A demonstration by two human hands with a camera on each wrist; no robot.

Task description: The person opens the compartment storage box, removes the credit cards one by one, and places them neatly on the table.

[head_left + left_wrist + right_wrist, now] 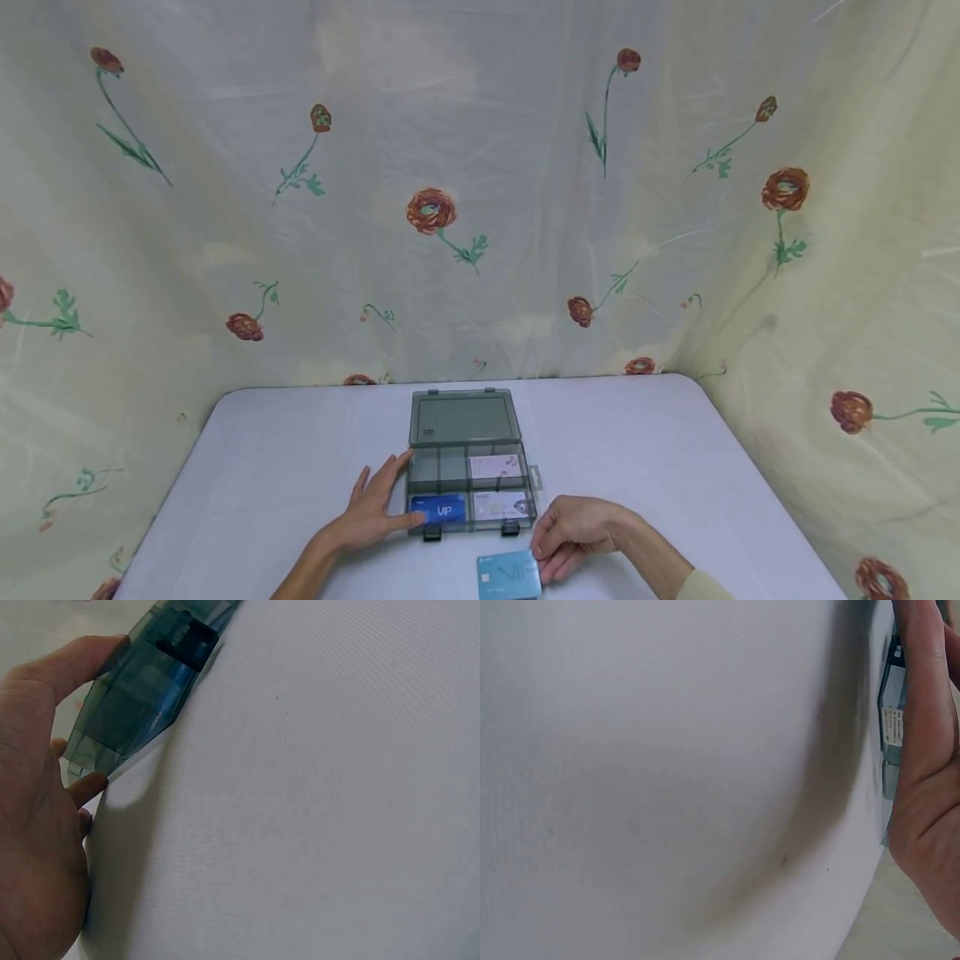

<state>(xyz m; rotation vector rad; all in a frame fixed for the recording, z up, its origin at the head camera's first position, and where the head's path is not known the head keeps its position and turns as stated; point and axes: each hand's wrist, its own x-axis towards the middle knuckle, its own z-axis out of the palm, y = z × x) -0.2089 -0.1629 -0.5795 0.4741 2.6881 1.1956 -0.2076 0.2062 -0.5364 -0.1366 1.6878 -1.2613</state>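
A grey see-through plastic organizer box (448, 468) lies on the table with its lid (465, 418) folded back. My left hand (367, 517) rests along the box's left side, fingers stretched out and thumb at the front left corner. In the left wrist view, the left thumb (90, 664) touches the rim. A blue VIP card (438, 509) fills the front left compartment; a white patterned card (501, 505) is in the front right one. Behind that sits a pinkish card (495, 466). My right hand (573, 533) pinches a light blue card (508, 575) by its right edge, in front of the box.
The white table (637, 450) has rounded far corners. A flowered curtain (480, 167) hangs behind it and on both sides. Two dark latches, one of them the left latch (432, 534), stick out from the box's front, and a hanging tab (535, 477) juts from its right side.
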